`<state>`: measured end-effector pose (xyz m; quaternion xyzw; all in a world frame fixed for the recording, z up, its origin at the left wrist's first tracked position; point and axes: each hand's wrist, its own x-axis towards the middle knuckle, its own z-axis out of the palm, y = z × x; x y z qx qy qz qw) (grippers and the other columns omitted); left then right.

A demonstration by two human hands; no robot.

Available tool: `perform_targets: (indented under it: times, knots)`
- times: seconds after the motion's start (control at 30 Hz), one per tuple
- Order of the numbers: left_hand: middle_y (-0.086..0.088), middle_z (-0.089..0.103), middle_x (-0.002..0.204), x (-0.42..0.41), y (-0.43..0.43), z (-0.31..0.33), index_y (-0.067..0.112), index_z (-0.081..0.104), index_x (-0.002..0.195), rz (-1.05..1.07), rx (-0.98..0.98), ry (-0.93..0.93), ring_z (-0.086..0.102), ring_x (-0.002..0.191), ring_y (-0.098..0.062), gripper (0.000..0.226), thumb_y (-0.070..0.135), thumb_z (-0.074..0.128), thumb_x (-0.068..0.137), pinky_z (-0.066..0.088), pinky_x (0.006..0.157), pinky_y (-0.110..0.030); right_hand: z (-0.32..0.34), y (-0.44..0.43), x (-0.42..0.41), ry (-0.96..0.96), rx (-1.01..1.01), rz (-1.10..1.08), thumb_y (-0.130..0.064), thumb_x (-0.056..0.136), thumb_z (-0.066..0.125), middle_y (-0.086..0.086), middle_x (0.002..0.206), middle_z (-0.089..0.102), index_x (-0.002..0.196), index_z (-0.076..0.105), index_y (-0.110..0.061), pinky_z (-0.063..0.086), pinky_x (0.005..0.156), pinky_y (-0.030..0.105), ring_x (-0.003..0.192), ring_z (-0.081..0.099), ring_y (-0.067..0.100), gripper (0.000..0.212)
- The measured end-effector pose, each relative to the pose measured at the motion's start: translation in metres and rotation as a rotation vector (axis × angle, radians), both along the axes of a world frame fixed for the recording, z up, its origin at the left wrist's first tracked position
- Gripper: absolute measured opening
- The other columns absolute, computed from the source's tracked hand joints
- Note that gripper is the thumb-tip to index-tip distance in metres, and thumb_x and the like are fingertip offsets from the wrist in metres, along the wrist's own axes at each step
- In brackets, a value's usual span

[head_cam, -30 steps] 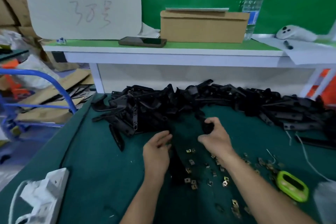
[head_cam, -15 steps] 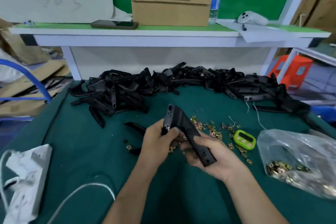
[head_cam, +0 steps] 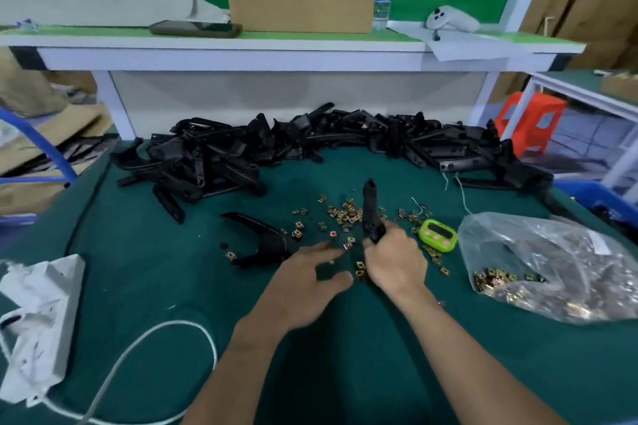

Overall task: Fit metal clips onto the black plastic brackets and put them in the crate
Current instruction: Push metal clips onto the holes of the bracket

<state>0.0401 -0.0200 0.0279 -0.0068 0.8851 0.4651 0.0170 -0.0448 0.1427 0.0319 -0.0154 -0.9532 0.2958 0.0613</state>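
Observation:
My right hand [head_cam: 395, 262] grips a black plastic bracket [head_cam: 371, 210] by its lower end, and the bracket points away from me over the green mat. My left hand [head_cam: 303, 281] hovers beside it with fingers spread, holding nothing, just above loose brass-coloured metal clips [head_cam: 345, 216]. A second bracket [head_cam: 262, 241], forked in shape, lies flat left of my left hand. A long pile of black brackets [head_cam: 310, 145] runs along the far side of the mat. A blue crate [head_cam: 602, 198] shows at the right edge.
A clear plastic bag of clips [head_cam: 549, 262] lies at the right, a small green timer [head_cam: 437, 235] next to it. A white power strip [head_cam: 38, 324] with its cable sits at the near left. A raised shelf [head_cam: 241, 52] behind holds a cardboard box, a phone and a water bottle.
My left hand has let go of the bracket and spread open over the clips. My right hand now holds the bracket alone, turned to point away. The view has shifted left.

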Motion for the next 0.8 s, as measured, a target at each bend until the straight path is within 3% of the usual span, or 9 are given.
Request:
perform_targets:
  times: [0.1, 0.17, 0.23, 0.33, 0.43, 0.5, 0.63, 0.73, 0.8]
  knots:
    - [0.011, 0.02, 0.167, -0.008, 0.007, -0.023, 0.034, 0.035, 0.156, 0.048, -0.319, -0.022, 0.013, 0.156, -0.015, 0.066, 0.048, 0.059, 0.097, 0.013, 0.122, -0.028, -0.013, 0.007, -0.013, -0.024, 0.056, -0.038, -0.041, 0.095, 0.055, -0.004, 0.076, 0.057, 0.107, 0.061, -0.027, 0.044, 0.069, 0.035, 0.075, 0.056, 0.03, 0.019]
    - [0.007, -0.002, 0.171, -0.015, 0.011, -0.036, 0.03, 0.015, 0.162, 0.043, -0.455, -0.035, -0.002, 0.157, -0.016, 0.073, 0.054, 0.046, 0.101, 0.003, 0.127, -0.033, -0.021, 0.007, -0.017, -0.024, 0.115, -0.032, -0.042, 0.094, 0.057, 0.002, 0.084, 0.066, 0.107, 0.06, -0.024, 0.048, 0.069, 0.036, 0.08, 0.063, 0.033, 0.022]
    - [0.006, -0.006, 0.171, -0.027, 0.009, -0.045, 0.028, 0.008, 0.163, 0.053, -0.502, -0.014, -0.003, 0.157, -0.016, 0.075, 0.06, 0.039, 0.102, 0.002, 0.128, -0.036, -0.029, 0.003, -0.019, 0.019, 0.146, -0.006, -0.041, 0.093, 0.059, 0.003, 0.087, 0.07, 0.106, 0.061, -0.024, 0.047, 0.066, 0.036, 0.084, 0.067, 0.033, 0.021]
    - [0.005, 0.022, 0.167, -0.048, 0.006, -0.045, 0.027, 0.027, 0.16, 0.111, -0.465, 0.084, 0.023, 0.152, -0.021, 0.07, 0.052, 0.052, 0.1, 0.019, 0.126, -0.037, -0.033, -0.009, -0.026, 0.04, 0.15, 0.053, -0.036, 0.09, 0.062, 0.003, 0.09, 0.072, 0.107, 0.06, -0.026, 0.044, 0.065, 0.034, 0.084, 0.068, 0.033, 0.02]
    - [0.003, 0.056, 0.137, -0.066, 0.0, -0.042, 0.023, 0.066, 0.132, 0.183, -0.428, 0.203, 0.051, 0.124, -0.023, 0.039, 0.037, 0.066, 0.096, 0.042, 0.106, -0.04, -0.034, -0.021, -0.036, 0.016, 0.13, 0.175, -0.028, 0.085, 0.062, 0.001, 0.087, 0.071, 0.109, 0.062, -0.03, 0.044, 0.064, 0.032, 0.083, 0.068, 0.031, 0.024]
    - [0.004, 0.064, 0.116, -0.072, -0.004, -0.043, 0.023, 0.077, 0.113, 0.21, -0.358, 0.223, 0.055, 0.11, -0.019, 0.023, 0.03, 0.072, 0.092, 0.046, 0.095, -0.035, -0.032, -0.026, -0.044, -0.014, 0.099, 0.257, -0.03, 0.081, 0.061, -0.001, 0.084, 0.071, 0.105, 0.064, -0.03, 0.047, 0.064, 0.032, 0.081, 0.067, 0.03, 0.024]
    - [0.023, 0.062, 0.099, -0.071, -0.008, -0.049, 0.026, 0.079, 0.091, 0.327, -0.183, 0.228, 0.054, 0.1, -0.001, 0.004, 0.028, 0.078, 0.088, 0.034, 0.082, -0.002, -0.032, -0.022, -0.063, -0.036, 0.038, 0.337, -0.033, 0.084, 0.061, -0.01, 0.066, 0.062, 0.083, 0.059, -0.034, 0.039, 0.053, 0.028, 0.067, 0.061, 0.021, 0.003]
    - [0.032, 0.063, 0.095, -0.068, -0.015, -0.048, 0.042, 0.068, 0.082, 0.406, -0.023, 0.271, 0.056, 0.099, 0.008, 0.02, 0.025, 0.076, 0.09, 0.034, 0.081, 0.003, -0.036, -0.013, -0.067, 0.044, -0.091, 0.332, -0.028, 0.089, 0.067, -0.009, 0.061, 0.059, 0.076, 0.058, -0.03, 0.035, 0.045, 0.026, 0.057, 0.057, 0.01, 0.015]
    - [0.035, 0.062, 0.101, -0.068, -0.017, -0.045, 0.043, 0.067, 0.083, 0.41, 0.031, 0.292, 0.057, 0.1, 0.011, 0.023, 0.023, 0.077, 0.089, 0.036, 0.082, 0.002, -0.034, -0.007, -0.065, 0.092, -0.25, 0.333, -0.023, 0.089, 0.071, -0.011, 0.064, 0.061, 0.081, 0.067, -0.027, 0.04, 0.047, 0.02, 0.06, 0.059, 0.005, 0.01]
